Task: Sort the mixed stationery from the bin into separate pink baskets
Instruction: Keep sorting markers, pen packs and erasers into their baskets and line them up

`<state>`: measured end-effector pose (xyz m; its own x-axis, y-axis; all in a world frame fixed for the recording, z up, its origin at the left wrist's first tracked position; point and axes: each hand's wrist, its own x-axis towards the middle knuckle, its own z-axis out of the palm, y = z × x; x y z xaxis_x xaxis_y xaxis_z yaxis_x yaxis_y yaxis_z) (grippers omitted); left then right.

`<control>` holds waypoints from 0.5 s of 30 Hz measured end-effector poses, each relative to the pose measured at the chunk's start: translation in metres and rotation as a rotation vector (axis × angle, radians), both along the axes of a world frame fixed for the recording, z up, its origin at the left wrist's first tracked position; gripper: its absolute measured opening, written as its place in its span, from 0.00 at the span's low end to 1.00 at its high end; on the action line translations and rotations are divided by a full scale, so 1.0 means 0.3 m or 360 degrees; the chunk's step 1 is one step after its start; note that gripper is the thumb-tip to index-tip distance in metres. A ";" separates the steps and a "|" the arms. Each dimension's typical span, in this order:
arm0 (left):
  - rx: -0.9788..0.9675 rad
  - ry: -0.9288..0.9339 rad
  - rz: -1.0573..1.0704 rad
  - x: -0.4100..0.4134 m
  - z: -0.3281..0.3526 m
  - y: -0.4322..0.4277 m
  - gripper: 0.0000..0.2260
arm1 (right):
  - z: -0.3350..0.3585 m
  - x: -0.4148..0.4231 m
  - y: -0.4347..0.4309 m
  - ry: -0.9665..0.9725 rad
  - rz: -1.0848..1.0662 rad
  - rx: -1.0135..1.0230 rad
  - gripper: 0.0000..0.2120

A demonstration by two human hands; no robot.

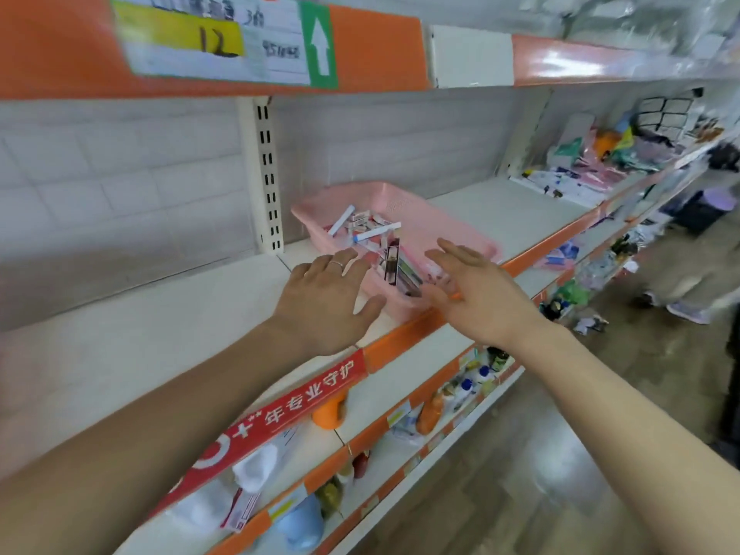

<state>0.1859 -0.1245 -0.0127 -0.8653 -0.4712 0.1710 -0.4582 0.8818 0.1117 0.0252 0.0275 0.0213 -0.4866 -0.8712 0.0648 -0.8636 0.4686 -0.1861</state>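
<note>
From the head camera, the pink basket [394, 200] sits angled on the white shelf [160, 334], with its near corner right at the orange front edge. That is the main risk: a push from either side could slide it over the edge and spill it onto the lower shelves. The picture is also blurred, so a hasty reach could scoop up mixed items together. The left hand [324, 294] and right hand [476, 290] flank the basket's near end, fingers straight and spread, holding nothing. I cannot tell whether either touches the rim. The basket holds a loose jumble of stationery: white pens [374, 233] and small boxes toward the back, and a dark flat packet [391, 266] standing near the front. No second pink basket is in view.
</note>
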 end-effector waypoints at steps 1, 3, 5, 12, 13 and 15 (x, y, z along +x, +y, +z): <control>0.0001 -0.0002 -0.0006 -0.039 -0.002 -0.017 0.29 | 0.002 -0.037 -0.016 -0.0012 -0.0013 -0.0003 0.28; -0.0019 -0.0022 -0.0023 -0.115 -0.003 -0.044 0.31 | 0.006 -0.104 -0.043 -0.0047 -0.0032 -0.0006 0.28; -0.0006 -0.0054 -0.0037 -0.189 -0.003 -0.065 0.31 | 0.003 -0.166 -0.066 -0.0094 -0.0040 0.0029 0.28; 0.0025 -0.0206 0.0115 -0.416 -0.041 -0.110 0.24 | -0.037 -0.420 -0.189 -0.0178 0.0103 0.0326 0.30; 0.0052 -0.0243 0.0180 -0.445 -0.050 -0.113 0.23 | -0.045 -0.452 -0.211 -0.0190 0.0142 0.0402 0.30; 0.0114 -0.0319 0.0337 -0.494 -0.063 -0.112 0.23 | -0.057 -0.509 -0.256 -0.0204 0.0244 0.0591 0.29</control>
